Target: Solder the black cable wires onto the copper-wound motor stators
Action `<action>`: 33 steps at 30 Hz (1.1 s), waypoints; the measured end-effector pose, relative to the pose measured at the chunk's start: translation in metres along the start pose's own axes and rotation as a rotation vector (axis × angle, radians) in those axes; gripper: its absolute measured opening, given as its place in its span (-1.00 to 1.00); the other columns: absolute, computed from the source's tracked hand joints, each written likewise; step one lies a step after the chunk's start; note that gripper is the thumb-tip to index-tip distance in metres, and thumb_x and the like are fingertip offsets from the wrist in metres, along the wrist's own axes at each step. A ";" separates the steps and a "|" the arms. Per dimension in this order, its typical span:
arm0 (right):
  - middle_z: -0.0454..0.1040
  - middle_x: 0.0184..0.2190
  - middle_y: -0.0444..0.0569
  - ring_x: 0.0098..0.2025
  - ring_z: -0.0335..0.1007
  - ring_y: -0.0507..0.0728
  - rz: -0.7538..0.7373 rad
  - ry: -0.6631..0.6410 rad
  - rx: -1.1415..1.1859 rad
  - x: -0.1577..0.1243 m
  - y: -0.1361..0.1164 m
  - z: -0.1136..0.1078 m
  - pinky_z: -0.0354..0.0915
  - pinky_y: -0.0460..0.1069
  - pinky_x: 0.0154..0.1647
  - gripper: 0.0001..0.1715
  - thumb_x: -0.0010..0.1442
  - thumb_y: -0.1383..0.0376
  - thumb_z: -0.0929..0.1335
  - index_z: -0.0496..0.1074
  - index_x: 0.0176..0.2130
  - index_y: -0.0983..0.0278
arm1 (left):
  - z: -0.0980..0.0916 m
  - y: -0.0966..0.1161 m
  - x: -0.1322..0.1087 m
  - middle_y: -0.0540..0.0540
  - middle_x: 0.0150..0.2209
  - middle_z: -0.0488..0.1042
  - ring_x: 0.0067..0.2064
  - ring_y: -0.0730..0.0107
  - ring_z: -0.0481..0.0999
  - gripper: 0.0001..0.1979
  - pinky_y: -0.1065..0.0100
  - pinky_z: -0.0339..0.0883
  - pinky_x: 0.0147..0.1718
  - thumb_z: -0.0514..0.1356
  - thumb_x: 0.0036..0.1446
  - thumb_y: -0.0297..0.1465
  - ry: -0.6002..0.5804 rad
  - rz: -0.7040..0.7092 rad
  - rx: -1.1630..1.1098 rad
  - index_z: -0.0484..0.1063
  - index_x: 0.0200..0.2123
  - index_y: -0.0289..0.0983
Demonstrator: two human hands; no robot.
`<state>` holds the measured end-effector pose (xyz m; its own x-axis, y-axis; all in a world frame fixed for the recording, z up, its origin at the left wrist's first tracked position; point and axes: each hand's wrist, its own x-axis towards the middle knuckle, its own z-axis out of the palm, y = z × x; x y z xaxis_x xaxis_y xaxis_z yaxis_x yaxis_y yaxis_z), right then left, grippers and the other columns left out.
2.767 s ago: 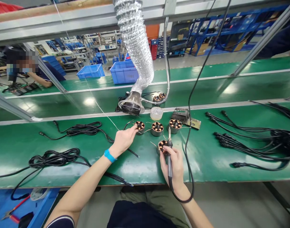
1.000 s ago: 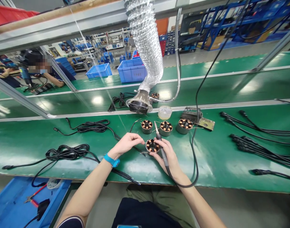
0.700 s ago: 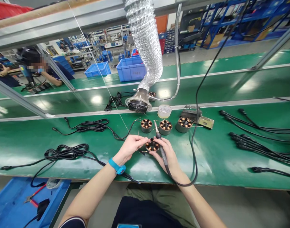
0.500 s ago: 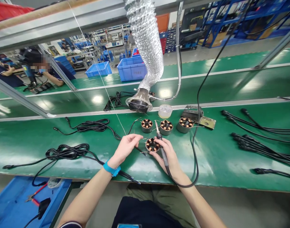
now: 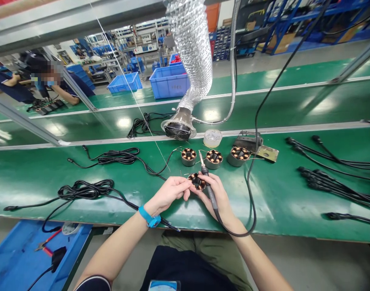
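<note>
My left hand (image 5: 169, 193) is closed, its fingertips pinching at the left side of a small stator with copper windings (image 5: 197, 181), lifted a little off the green bench (image 5: 276, 194). My right hand (image 5: 217, 192) grips a soldering iron (image 5: 208, 186) like a pen, tip pointing up and away, and its fingers also steady the stator from the right. Three more wound stators (image 5: 214, 158) stand in a row just beyond. A black cable (image 5: 148, 171) runs under my left hand.
A silver fume hose with a grilled mouth (image 5: 179, 129) hangs behind the stators, next to a round white tub (image 5: 212, 138) and an iron stand (image 5: 254, 143). Coiled black cables (image 5: 85, 189) lie left, more cables (image 5: 333, 182) right. Another person (image 5: 51, 87) works far left. A blue bin (image 5: 18, 258) sits below.
My left hand went from touching a stator in the back row to the stator at my right hand. Both hands now hold it slightly higher and closer together.
</note>
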<state>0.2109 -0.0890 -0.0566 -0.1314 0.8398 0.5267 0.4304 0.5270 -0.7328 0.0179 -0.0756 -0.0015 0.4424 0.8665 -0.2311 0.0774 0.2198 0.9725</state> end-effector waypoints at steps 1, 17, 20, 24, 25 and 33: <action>0.32 0.08 0.07 0.13 0.36 0.19 0.001 -0.001 0.003 0.000 -0.001 -0.001 0.35 0.14 0.15 -0.52 0.24 0.27 0.39 0.29 0.13 0.14 | -0.001 0.001 0.000 -0.01 -0.62 0.38 -0.64 0.61 -0.04 -0.52 0.44 -0.17 -0.59 0.07 0.27 -0.07 0.020 -0.006 0.008 0.53 -0.29 -0.39; 0.35 0.05 0.08 0.10 0.35 0.20 0.025 0.022 0.002 0.004 -0.009 -0.001 0.32 0.15 0.16 -0.49 0.16 0.30 0.42 0.30 0.09 0.18 | -0.036 -0.016 -0.014 -0.12 -0.23 0.47 -0.18 0.28 0.44 -0.72 0.32 0.28 -0.19 0.03 0.35 -0.28 -0.047 0.421 1.261 0.51 -0.21 -0.25; 0.35 0.05 0.07 0.11 0.34 0.20 0.023 0.026 -0.002 0.002 -0.006 -0.001 0.32 0.15 0.15 -0.49 0.18 0.27 0.43 0.30 0.10 0.17 | -0.045 0.000 -0.020 -0.09 -0.29 0.48 -0.23 0.33 0.43 -0.77 0.35 0.27 -0.20 0.05 0.34 -0.30 -0.030 0.420 1.100 0.48 -0.20 -0.26; 0.34 0.06 0.06 0.10 0.34 0.20 0.029 0.015 -0.026 0.006 -0.002 0.002 0.33 0.13 0.13 -0.49 0.19 0.25 0.43 0.29 0.11 0.16 | -0.057 0.023 -0.025 -0.09 -0.27 0.50 -0.29 0.41 0.41 -0.78 0.40 0.24 -0.30 0.12 0.31 -0.29 0.088 0.422 0.808 0.52 -0.12 -0.25; 0.33 0.06 0.06 0.10 0.34 0.20 0.030 0.008 -0.033 0.008 -0.003 0.003 0.33 0.13 0.13 -0.48 0.20 0.25 0.42 0.28 0.12 0.16 | -0.059 0.028 -0.023 -0.09 -0.28 0.50 -0.30 0.41 0.41 -0.77 0.41 0.22 -0.34 0.13 0.30 -0.29 0.102 0.429 0.764 0.53 -0.13 -0.25; 0.30 0.07 0.06 0.09 0.35 0.21 -0.015 -0.040 -0.025 0.029 -0.013 0.009 0.36 0.14 0.10 -0.46 0.21 0.30 0.40 0.24 0.14 0.13 | -0.052 0.037 0.005 -0.07 -0.44 0.41 -0.39 0.44 0.35 -0.72 0.44 0.20 -0.40 0.17 0.24 -0.28 0.081 0.425 0.472 0.56 -0.33 -0.36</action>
<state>0.1931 -0.0708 -0.0358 -0.1737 0.8368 0.5193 0.4500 0.5364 -0.7139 -0.0236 -0.0394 0.0315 0.4534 0.8698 0.1946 0.3036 -0.3560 0.8838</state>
